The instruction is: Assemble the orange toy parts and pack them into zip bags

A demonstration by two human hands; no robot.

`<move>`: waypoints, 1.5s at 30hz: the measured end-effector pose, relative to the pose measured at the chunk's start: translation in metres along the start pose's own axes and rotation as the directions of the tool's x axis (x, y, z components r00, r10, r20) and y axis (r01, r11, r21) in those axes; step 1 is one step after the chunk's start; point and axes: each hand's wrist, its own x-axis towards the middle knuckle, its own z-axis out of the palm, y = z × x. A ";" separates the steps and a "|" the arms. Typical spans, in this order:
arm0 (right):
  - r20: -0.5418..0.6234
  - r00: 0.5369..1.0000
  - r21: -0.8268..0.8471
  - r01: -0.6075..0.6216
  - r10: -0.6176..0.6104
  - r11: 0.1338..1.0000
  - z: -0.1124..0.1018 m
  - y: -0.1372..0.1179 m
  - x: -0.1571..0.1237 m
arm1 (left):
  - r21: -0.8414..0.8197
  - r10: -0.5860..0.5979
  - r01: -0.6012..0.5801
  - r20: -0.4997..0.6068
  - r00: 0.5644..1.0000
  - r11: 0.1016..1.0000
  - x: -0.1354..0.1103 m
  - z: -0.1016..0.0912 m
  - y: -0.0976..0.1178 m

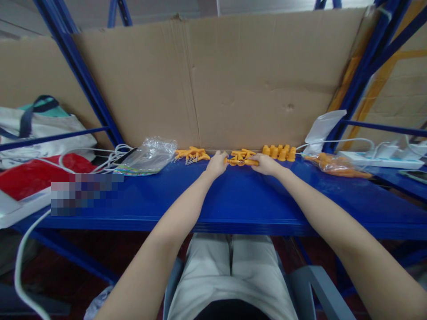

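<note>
The head camera looks down along both bare forearms, which reach forward over a blue shelf [233, 200]. At the far edge of this shelf, against a big sheet of cardboard [250, 80], lies a small cluster of orange pieces [240, 157], and both hands meet there.

The left hand [216, 163] has its fingers bent and touches the left end of the cluster. The hand is small in the picture, so I cannot tell if it really grips a piece or only rests on it. The right hand [266, 163] is at the right end, and its fingers are closed around one piece that sticks out toward the left hand. The two hands are near each other, with only the cluster between them.

To the left of the hands, a second heap of orange parts [192, 154] lies, and beside it a crumpled clear bag [150, 155]. White cables [110, 155] run further left toward a red flat thing [30, 175] and a cloth bag [36, 124] with dark handles.

To the right, a short row of orange cones [279, 152] stands upright along the cardboard, just beside the right hand. After it comes a plastic bag with more orange parts [335, 164], a white pouch [322, 126] that leans on the blue frame, and a white power strip [376, 158] with plugs in it.

At the bottom, the person's light trousers [230, 266] and a grey chair [313, 284] show under the shelf.
</note>
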 end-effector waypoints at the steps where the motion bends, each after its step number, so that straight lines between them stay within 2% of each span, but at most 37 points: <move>1: -0.011 1.000 0.011 0.005 -0.005 1.000 0.001 0.001 0.001 | -0.013 0.008 -0.008 -0.001 1.000 1.000 0.000 0.001 0.001; 8: -0.130 0.988 0.094 0.092 -0.080 0.991 0.008 0.008 0.002 | -0.059 0.061 -0.062 -0.021 0.998 0.996 -0.001 0.006 0.006; 19: -0.190 0.975 0.219 0.154 -0.112 0.964 0.010 0.014 0.003 | -0.026 -0.004 0.003 -0.029 1.000 1.000 0.001 0.003 0.001; 24: -0.159 0.987 0.345 0.041 0.015 0.938 0.003 0.011 0.004 | -0.027 -0.028 0.027 -0.045 0.999 0.999 0.002 0.004 -0.002; 28: -0.097 0.989 0.462 -0.056 0.113 0.885 0.004 0.011 0.005 | -0.033 -0.022 0.021 -0.041 0.999 0.999 0.001 0.001 -0.001; 34: 0.041 0.978 0.684 -0.178 0.206 0.707 0.008 0.009 0.006 | -0.056 -0.007 0.004 -0.041 0.999 0.998 0.001 0.001 -0.002; 39: 0.173 0.928 0.718 -0.348 0.330 0.603 0.003 -0.002 0.005 | -0.066 -0.020 0.018 -0.027 0.999 0.998 0.000 0.000 0.000; 45: 0.271 0.904 0.715 -0.418 0.329 0.560 -0.004 -0.007 0.001 | -0.068 -0.020 0.019 -0.014 1.000 0.998 -0.001 -0.001 0.002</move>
